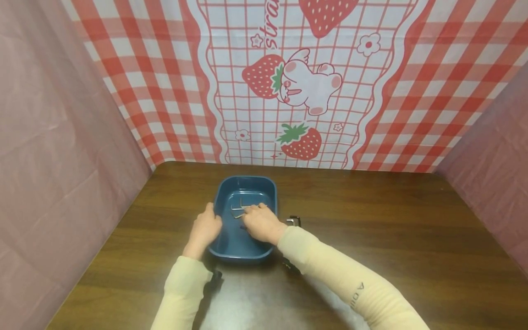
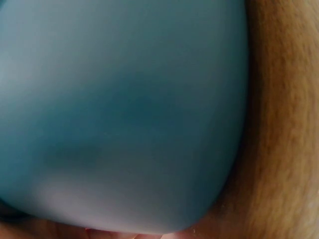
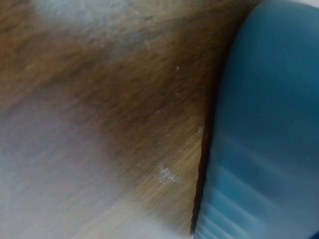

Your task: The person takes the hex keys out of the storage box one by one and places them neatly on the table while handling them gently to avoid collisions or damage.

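Note:
A deep blue plastic tray (image 1: pixel 241 250) with rounded corners stands on the wooden table. My left hand (image 1: pixel 205 227) holds its left wall at the rim; in the left wrist view the tray's outer wall (image 2: pixel 129 114) fills most of the picture, with a strip of fingers along the bottom edge. Over the right side reaches my right hand (image 1: pixel 261 223), its fingers bent down among several thin L-shaped metal rods (image 1: pixel 237 209), like hex keys, on the tray floor. A small dark piece shows under that hand. I cannot tell whether the fingers pinch a rod.
The brown wooden table (image 1: pixel 371 238) extends to both sides. A black and silver bracket (image 1: pixel 294 221) shows beside the right wrist. A red-and-white strawberry cloth (image 1: pixel 288 91) hangs behind the table, and pink curtains (image 1: pixel 74 114) flank it.

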The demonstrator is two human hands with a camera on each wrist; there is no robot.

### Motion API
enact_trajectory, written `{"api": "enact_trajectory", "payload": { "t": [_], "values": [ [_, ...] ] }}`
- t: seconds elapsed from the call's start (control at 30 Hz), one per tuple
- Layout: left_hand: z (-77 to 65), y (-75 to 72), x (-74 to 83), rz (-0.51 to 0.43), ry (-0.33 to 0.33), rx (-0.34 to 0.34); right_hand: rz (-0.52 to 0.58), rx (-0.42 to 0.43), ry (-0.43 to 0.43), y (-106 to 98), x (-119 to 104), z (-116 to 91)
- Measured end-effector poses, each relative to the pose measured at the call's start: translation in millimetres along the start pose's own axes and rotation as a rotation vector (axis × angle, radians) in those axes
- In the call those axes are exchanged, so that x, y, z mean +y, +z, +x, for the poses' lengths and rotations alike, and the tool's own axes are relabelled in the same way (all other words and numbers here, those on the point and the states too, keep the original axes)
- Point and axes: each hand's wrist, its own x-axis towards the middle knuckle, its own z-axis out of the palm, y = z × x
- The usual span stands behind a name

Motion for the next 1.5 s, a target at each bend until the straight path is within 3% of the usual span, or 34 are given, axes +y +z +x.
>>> {"api": "enact_trajectory", "payload": {
  "t": [0.6,0.93,1.2,1.5],
  "values": [
    [1.9,2.1,-1.5,-0.004,0.019,0.021,-0.061,0.097,-0.061,-0.3,2.0,0.3],
    [1.4,2.5,-2.5,0.0,0.02,0.022,0.005,0.212,-0.028,1.1,1.8,-0.6],
    [2.7,4.0,-4.8,0.002,0.022,0.014,0.056,0.355,-0.007,1.7,1.3,-1.5],
    [2.2,4.7,-3.8,-0.007,0.013,0.011,0.089,0.382,0.027,2.1,2.4,-2.2]
  ]
}}
